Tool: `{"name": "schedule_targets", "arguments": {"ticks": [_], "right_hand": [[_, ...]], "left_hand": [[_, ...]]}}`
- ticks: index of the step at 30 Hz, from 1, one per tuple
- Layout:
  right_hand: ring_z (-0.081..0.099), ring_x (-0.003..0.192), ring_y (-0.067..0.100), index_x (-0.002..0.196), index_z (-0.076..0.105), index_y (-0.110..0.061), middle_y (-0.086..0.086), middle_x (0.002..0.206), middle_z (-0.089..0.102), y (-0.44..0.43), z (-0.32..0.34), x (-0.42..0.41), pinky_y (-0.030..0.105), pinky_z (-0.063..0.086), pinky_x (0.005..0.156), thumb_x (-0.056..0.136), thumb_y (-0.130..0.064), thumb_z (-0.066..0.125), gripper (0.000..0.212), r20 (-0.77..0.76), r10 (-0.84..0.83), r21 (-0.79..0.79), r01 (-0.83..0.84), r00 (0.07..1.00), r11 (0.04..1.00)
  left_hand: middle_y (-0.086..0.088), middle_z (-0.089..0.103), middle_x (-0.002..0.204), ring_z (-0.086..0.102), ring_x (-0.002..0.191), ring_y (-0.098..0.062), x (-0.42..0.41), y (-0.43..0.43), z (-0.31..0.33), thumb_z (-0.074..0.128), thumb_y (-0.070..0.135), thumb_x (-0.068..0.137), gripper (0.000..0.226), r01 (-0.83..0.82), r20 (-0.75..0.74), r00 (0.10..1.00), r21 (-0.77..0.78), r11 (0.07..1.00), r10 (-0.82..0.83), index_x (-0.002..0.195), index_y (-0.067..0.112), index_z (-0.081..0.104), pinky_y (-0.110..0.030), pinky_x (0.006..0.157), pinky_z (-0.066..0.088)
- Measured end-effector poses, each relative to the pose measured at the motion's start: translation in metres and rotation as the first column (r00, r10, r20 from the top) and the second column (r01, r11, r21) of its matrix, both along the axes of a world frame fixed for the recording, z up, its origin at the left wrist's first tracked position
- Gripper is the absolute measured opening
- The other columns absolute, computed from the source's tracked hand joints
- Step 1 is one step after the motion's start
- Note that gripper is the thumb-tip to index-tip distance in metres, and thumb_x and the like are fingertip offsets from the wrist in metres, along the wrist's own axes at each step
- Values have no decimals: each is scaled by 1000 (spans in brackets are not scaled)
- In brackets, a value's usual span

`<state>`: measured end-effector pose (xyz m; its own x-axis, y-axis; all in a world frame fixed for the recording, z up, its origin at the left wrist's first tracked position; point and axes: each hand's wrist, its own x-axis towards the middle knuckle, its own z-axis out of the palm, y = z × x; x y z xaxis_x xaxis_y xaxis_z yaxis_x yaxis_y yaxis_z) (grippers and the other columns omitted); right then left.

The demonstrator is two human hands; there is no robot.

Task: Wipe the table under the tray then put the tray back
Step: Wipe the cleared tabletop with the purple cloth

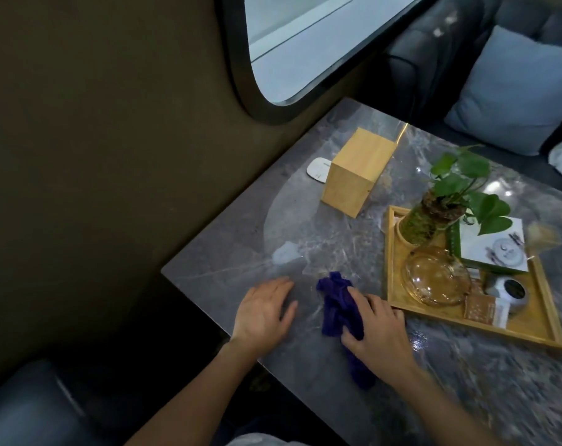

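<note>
Our right hand point(377, 329) has its fingers point(353, 338) curled onto the crumpled purple cloth point(337, 312), pinning it to the bench point(321, 239), while our left hand point(263, 312) rests flat and open on the stone, holding nothing. The wooden tray point(530, 328), loaded with a plant, glass dish and card, sits just beyond the right knuckles. Its long side runs away from us, so we judge the right hand nearer for sliding it back.

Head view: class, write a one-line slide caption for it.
Right hand presses a blue cloth on the table beside the tray; left hand rests flat.
</note>
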<state>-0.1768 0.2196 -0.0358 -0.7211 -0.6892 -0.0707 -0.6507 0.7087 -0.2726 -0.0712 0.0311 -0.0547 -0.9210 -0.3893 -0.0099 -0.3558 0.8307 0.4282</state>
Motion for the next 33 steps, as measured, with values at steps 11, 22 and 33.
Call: {"name": "schedule_targets", "arguments": {"ticks": [11,22,33], "right_hand": [[54,95,22,111,54,-17,3,105,58,-54,22,-19,37,44,89,75,-7,65,39,485,-263,-370,468,834,803],[52,115,15,121,56,-22,-2,121,59,-133,31,-66,29,37,98,81,-11,61,41,491,96,-454,160,866,877],[47,124,35,126,52,-30,10,134,54,-163,-7,-50,56,36,97,77,-59,43,58,-71,252,-31,-255,965,967]], "left_hand": [[-8,21,157,18,144,-23,16,-120,3,33,46,95,65,-478,236,854,4,879,463,147,11,16,-39,119,16],[-2,17,158,9,146,-12,20,-124,-7,24,39,98,56,-388,179,903,-56,920,392,147,14,17,-31,121,3],[1,21,157,13,145,-9,18,-126,-8,30,39,97,54,-426,130,894,-59,903,430,145,18,22,-26,115,0]]}}
